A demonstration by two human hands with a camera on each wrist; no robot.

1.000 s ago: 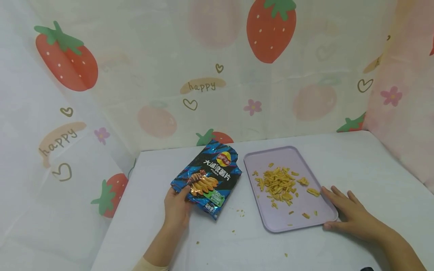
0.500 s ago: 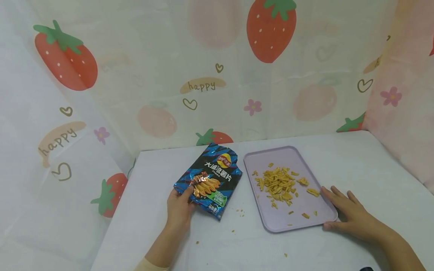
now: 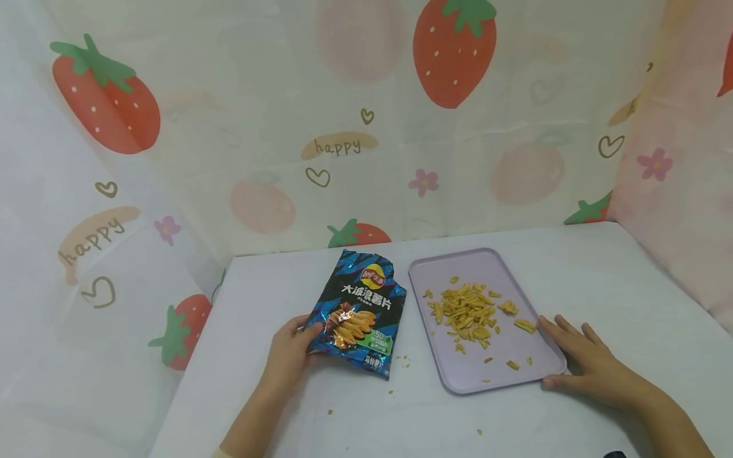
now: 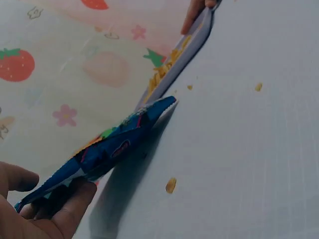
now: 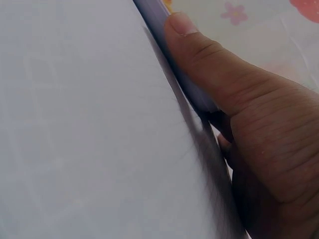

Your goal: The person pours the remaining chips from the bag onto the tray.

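Note:
My left hand [image 3: 291,353] pinches the lower left edge of a blue and black potato chip bag [image 3: 362,312], thumb on its front. The bag's top right corner looks torn away. In the left wrist view the bag [image 4: 112,142] shows nearly edge-on, raised above its shadow. To its right lies a lilac tray [image 3: 458,372] with a heap of broken potato chips [image 3: 466,312] and scattered bits. My right hand [image 3: 595,366] touches the tray's lower right corner, fingers spread and fairly straight. In the right wrist view its thumb [image 5: 199,55] lies along the tray's edge.
Small crumbs [image 4: 171,185] lie on the white tabletop [image 3: 435,423] in front of the bag and tray. Strawberry-printed curtains [image 3: 258,114] stand behind and at both sides. A dark object [image 3: 615,454] pokes in at the bottom edge.
The bag has turned more upright in my left hand, and its top has come lower and nearer. My right hand and the tray keep their places; the head view has shifted slightly.

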